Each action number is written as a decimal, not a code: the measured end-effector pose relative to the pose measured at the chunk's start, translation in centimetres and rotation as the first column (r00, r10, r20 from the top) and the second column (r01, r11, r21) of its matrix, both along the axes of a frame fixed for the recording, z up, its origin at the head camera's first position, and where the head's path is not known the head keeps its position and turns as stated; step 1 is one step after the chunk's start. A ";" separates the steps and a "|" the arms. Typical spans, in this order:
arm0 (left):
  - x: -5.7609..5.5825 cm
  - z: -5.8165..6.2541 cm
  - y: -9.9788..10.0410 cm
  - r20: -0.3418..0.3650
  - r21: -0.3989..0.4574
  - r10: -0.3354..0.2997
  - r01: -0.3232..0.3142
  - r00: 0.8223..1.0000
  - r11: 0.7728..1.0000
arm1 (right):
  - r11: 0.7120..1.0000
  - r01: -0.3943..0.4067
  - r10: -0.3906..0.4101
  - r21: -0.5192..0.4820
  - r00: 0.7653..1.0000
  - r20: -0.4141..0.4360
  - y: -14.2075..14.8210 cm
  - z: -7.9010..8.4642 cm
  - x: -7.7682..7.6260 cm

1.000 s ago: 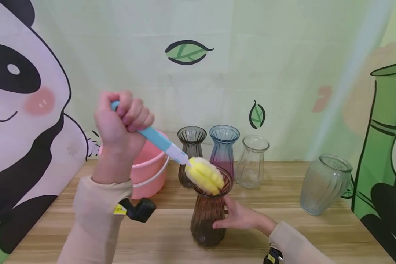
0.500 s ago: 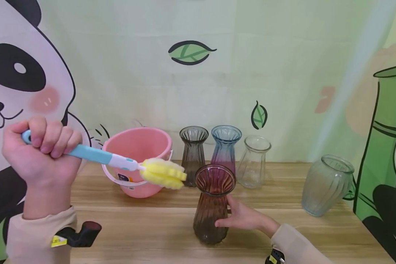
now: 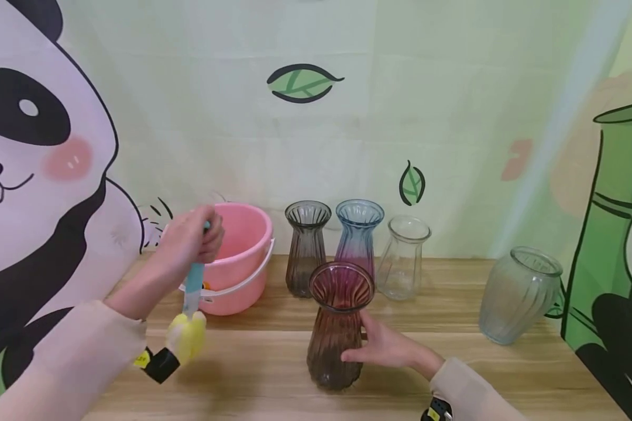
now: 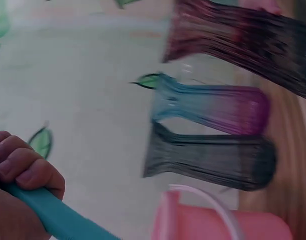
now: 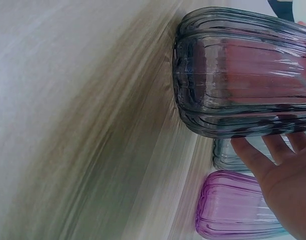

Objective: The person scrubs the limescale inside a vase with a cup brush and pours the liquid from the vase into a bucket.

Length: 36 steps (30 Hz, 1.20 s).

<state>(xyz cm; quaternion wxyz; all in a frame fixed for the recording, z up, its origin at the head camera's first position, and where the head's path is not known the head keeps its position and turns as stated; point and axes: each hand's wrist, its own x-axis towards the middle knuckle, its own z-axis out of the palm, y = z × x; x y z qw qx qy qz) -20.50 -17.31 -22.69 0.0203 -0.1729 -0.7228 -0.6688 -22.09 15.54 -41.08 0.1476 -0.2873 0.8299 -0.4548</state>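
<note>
My left hand [image 3: 192, 234] grips the blue handle [image 4: 62, 215] of a bottle brush, in front of the pink bucket. The brush's yellow sponge head [image 3: 186, 336] points down above the table, blurred by motion. A ribbed brown-red glass vase [image 3: 333, 345] stands upright near the middle. My right hand [image 3: 390, 345] holds the vase's lower right side, thumb in front and fingers behind it. In the right wrist view, fingers [image 5: 253, 155] lie along the wall of this vase [image 5: 243, 70]. The vase's mouth is uncovered, and the brush is well to its left.
Behind the held vase stand a grey vase [image 3: 306, 251], a blue-purple vase [image 3: 358, 228] and a clear vase [image 3: 400, 263]. A wider frosted glass jar [image 3: 518, 295] is at the right. The pink bucket [image 3: 242, 292] with a white handle sits at the back left of the wooden table [image 3: 263, 374].
The bottle brush came out of the vase's mouth and swung left, then turned from sideways to head-down, closer to the bucket. My right hand and the vase have stayed in place.
</note>
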 end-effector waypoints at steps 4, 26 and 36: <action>-1.6 -2.7 1.7 0.058 -0.318 0.123 -0.098 0.991 0.943 | 1.000 0.000 0.001 -0.013 1.000 0.004 0.1 0.0 -0.2; -6.4 -17.6 6.4 -0.170 -0.691 0.146 -0.224 0.975 0.688 | 1.000 0.014 -0.014 -0.004 1.000 -0.018 0.0 -0.1 0.1; -7.0 -21.2 7.2 -0.273 -0.799 0.151 -0.312 0.950 0.514 | 1.000 0.027 -0.027 -0.005 0.999 -0.026 0.2 -0.5 0.2</action>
